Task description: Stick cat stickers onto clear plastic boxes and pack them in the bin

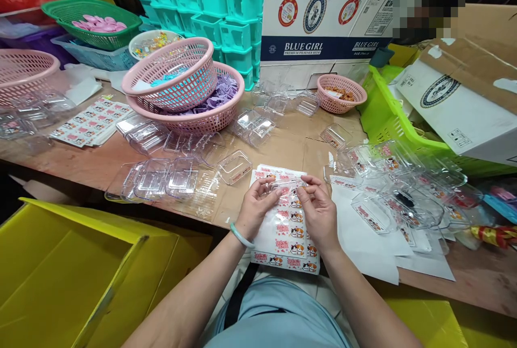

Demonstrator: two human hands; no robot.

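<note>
From here I see the left fingers [270, 201] and right fingers [307, 203] pinching a clear plastic piece [287, 183] between them, sticker sheets [290, 232] beneath, apparently mid-alignment, so I judge the next move calls for steady, even pressure.

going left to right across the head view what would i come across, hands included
Leftmost pink basket, left-side sticker sheets, pink basket of purple pieces, left hand, clear plastic piece, right hand, lime-green basket.
</note>
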